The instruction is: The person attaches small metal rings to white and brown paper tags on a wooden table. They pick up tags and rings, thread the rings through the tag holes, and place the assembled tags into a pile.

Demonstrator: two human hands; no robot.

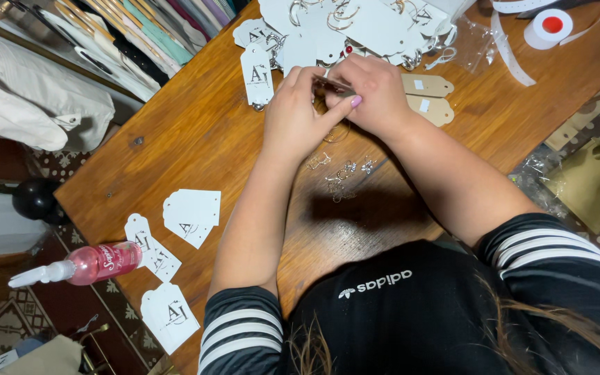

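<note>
Both my hands meet over the far middle of a wooden table. My left hand and my right hand pinch the same small card tag between their fingertips, held just above the wood. Two beige tags lie right beside my right hand. A few small silver earrings lie loose on the wood below my wrists. A heap of white tags with gold hoop earrings sits just beyond my hands.
White printed tags lie at the near left, beside a pink spray bottle on its side. A tape roll with a red centre and paper strips sit far right. Hanging clothes line the left.
</note>
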